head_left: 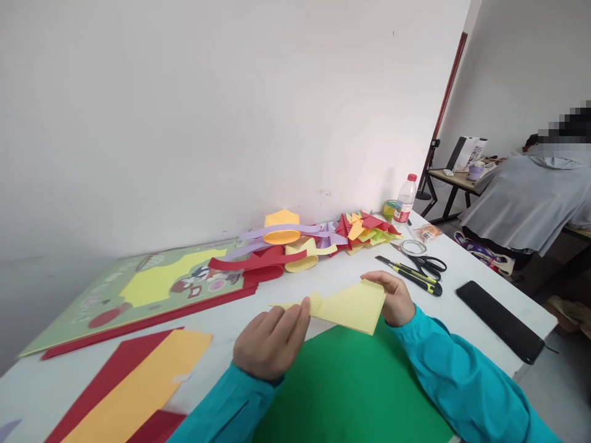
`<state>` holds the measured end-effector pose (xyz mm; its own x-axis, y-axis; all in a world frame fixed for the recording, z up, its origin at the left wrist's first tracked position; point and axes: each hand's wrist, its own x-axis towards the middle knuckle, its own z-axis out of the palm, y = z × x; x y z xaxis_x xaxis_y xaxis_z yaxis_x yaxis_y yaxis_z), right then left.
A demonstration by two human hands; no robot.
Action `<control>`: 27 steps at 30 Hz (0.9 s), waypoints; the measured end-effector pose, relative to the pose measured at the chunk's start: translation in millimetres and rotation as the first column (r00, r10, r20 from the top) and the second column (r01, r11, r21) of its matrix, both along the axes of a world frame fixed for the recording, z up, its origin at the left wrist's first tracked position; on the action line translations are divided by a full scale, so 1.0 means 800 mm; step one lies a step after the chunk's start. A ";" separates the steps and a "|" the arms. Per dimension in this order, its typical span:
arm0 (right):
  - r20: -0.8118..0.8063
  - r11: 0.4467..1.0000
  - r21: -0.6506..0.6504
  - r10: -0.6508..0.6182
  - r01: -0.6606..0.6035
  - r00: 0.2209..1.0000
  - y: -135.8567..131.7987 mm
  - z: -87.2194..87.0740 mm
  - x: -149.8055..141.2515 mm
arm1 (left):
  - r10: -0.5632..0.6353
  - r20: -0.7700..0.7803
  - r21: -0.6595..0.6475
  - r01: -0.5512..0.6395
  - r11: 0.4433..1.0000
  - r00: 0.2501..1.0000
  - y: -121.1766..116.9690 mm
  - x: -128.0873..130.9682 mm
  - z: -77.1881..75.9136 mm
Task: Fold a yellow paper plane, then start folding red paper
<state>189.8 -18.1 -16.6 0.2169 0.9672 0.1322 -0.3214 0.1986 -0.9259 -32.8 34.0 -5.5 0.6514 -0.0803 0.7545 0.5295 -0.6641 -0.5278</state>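
A folded pale yellow paper (348,306) is held above a green mat (355,381), tapering to a thin point on the left. My left hand (272,338) is closed, pinching the narrow part between thumb and fingers. On the broad right end, my right hand (391,298) grips the paper's edge, its fingers partly behind the sheet. Just beyond my right hand lie a yellow-and-black utility knife (415,277) and black scissors (422,263).
Folded coloured paper pieces (369,231) and paper-strip shapes (277,261) line the wall. A printed green board (111,295) and red and orange sheets (143,381) lie left. A bottle (405,200), tape roll (413,247) and black phone-like slab (499,320) are right. A person (535,191) sits beyond.
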 end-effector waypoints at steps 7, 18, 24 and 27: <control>0.153 0.960 -0.251 0.164 -0.122 0.975 -0.010 -0.030 0.036 | -0.021 -0.161 -0.174 -0.008 0.985 0.987 -0.029 0.020 -0.030; 0.924 0.974 0.207 -0.164 -0.089 0.345 -0.029 -0.060 0.043 | -0.187 -0.267 -0.472 0.040 0.881 0.945 -0.061 0.047 -0.067; 0.944 0.939 0.326 -0.319 -0.107 0.080 -0.041 -0.064 0.043 | -0.127 -0.273 -0.590 -0.062 0.805 0.954 -0.084 0.055 -0.073; 0.928 0.929 0.354 -0.363 -0.108 -0.082 -0.049 -0.060 0.038 | -0.003 -0.249 -0.604 -0.152 0.783 0.968 -0.102 0.060 -0.076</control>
